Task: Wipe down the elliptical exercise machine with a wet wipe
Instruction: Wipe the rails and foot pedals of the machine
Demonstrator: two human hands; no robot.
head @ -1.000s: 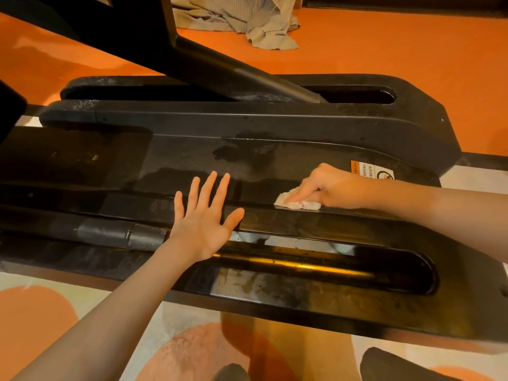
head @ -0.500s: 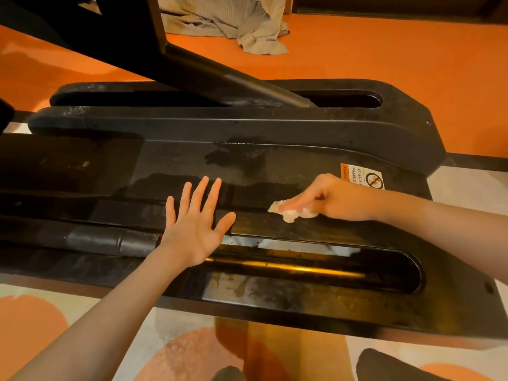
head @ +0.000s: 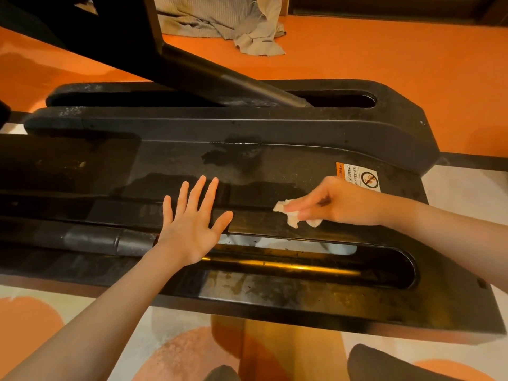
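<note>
Fingers of the right hand (head: 343, 202) are pinching the white wet wipe (head: 291, 214) on the black machine (head: 275, 166); the left hand (head: 189, 229) is lying flat, fingers spread.

Between my left hand (head: 192, 229), spread flat on the elliptical's base (head: 275, 166), and my right hand (head: 338, 202), pinching the wet wipe (head: 291, 214), a bare strip of black deck lies open. Beyond my fingers the flat panel runs free up to the raised ridge (head: 247, 125), with the warning sticker (head: 360, 176) just behind my right hand. The slanted pedal arm (head: 220, 75) crosses over the far slot. Near me, the open slot (head: 371, 268) with its brass rail (head: 280, 266) drops away.
</note>
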